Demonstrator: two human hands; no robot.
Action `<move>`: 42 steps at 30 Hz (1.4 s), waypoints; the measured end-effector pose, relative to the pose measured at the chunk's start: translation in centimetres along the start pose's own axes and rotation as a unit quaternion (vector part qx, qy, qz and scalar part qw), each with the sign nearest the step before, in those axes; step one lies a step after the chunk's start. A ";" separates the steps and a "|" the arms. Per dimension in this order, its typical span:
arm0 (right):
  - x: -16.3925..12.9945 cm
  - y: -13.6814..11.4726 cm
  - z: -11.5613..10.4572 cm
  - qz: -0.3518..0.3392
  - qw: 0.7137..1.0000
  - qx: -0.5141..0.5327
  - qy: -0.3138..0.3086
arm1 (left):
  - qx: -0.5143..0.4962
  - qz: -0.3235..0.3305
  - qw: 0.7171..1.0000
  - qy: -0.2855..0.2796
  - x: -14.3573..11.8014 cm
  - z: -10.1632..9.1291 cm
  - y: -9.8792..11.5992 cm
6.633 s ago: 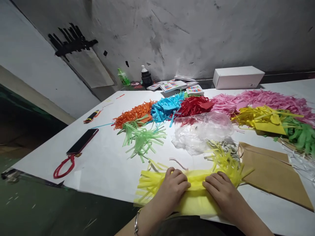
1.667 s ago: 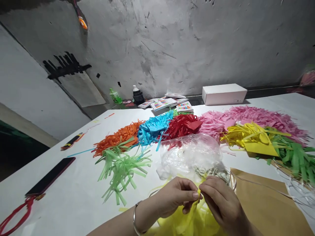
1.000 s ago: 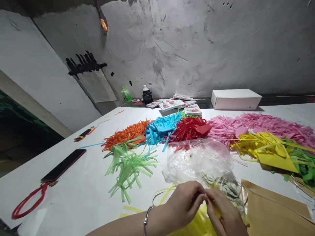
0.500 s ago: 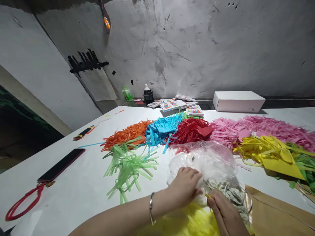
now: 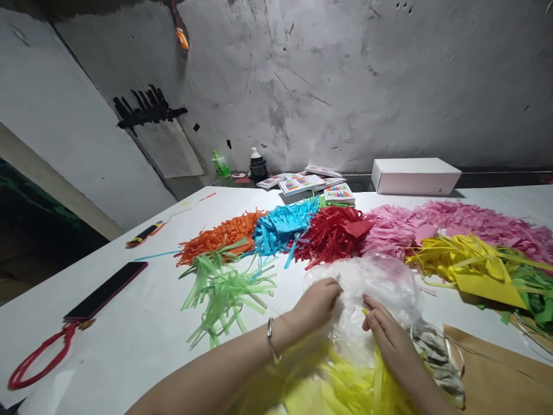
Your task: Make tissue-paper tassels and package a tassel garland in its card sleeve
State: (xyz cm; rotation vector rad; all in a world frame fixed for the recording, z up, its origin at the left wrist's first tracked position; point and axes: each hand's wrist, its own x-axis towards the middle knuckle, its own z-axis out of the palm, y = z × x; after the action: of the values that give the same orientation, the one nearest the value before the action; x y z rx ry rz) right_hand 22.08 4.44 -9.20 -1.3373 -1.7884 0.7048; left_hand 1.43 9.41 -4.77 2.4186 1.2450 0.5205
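My left hand [image 5: 318,301], a metal bangle at its wrist, has its fingers curled together at the edge of a crinkled clear plastic bag [image 5: 384,282]. The thumb side is hidden, but the bag's film appears gripped there. Opposite it, my right hand [image 5: 386,331] pinches a strip of yellow tissue paper [image 5: 365,312], whose end sticks out by the thumb. Below both hands lies a heap of yellow paper fringe [image 5: 345,383], partly blurred. A bundle of grey-white cord [image 5: 438,357] rests beside my right wrist.
Orange [image 5: 224,233], blue [image 5: 283,225], red [image 5: 337,230] and pink fringe bundles [image 5: 389,227] line the table [image 5: 164,357]. Pale green fringe [image 5: 224,300] and a phone [image 5: 108,291] lie left. Yellow fringe [image 5: 475,262] and brown paper [image 5: 496,369] lie right. A white box [image 5: 415,176] stands behind.
Both hands have shifted and drawn slightly apart. My left hand has moved up and left over the bag's edge. The bag has shifted right, and the cord now lies farther right.
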 end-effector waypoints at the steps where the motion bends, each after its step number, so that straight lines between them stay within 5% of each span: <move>1: -0.1 -0.1 0.1 -0.002 1.000 0.000 0.000 | 0.009 -0.012 1.000 0.000 0.8 -0.2 -0.7; 8: -0.6 -1.2 0.1 -0.029 1.000 -0.002 0.000 | 0.000 -0.016 0.999 -0.038 3.3 0.2 -1.4; 15: -0.7 -1.7 -0.1 -0.053 0.998 0.003 0.020 | -0.166 -0.059 0.984 0.029 2.0 -1.2 -1.0; 22: -0.8 -2.8 -0.4 -0.101 0.994 0.005 0.049 | -0.461 -0.145 0.876 0.001 0.4 -1.2 0.2; 28: -0.9 -3.3 -0.6 -0.146 0.988 -0.008 0.058 | -0.588 -0.183 0.788 -0.015 -0.1 -1.3 1.7; 42: -1.4 -3.8 -1.0 -0.205 0.973 -0.082 0.061 | -0.668 -0.232 0.706 -0.042 -1.2 -0.1 4.8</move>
State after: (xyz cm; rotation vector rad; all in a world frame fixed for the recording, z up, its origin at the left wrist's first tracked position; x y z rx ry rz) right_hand 21.16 1.98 -5.99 -1.0370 -1.9706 0.2485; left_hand 4.03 5.80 -2.62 0.8421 0.8263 0.7535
